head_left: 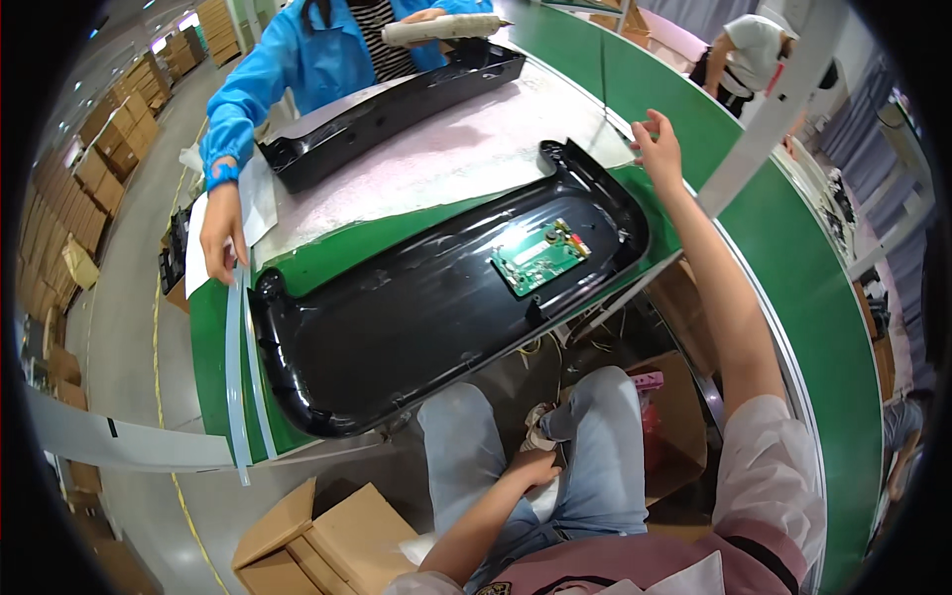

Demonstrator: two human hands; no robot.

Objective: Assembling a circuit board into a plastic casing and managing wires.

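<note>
My right hand (656,149) is raised over the far right part of the green table, its fingers apart and nothing in them. Near it stands the raised corner of a glossy black plastic housing (397,327), which lies hollow side up in front of me. A green circuit board (540,260) sits inside the housing, toward the right. Down in my lap, between the knees, is my left hand (536,466). Its fingers look curled together next to something whitish (545,498); what they hold cannot be made out.
Across the table (213,342), a person in a blue jacket (332,45) touches pale strips (236,377) with one hand and holds a whitish tube (441,29) in the other. Another long black housing (397,114) lies before them. Cardboard boxes (362,535) stand below.
</note>
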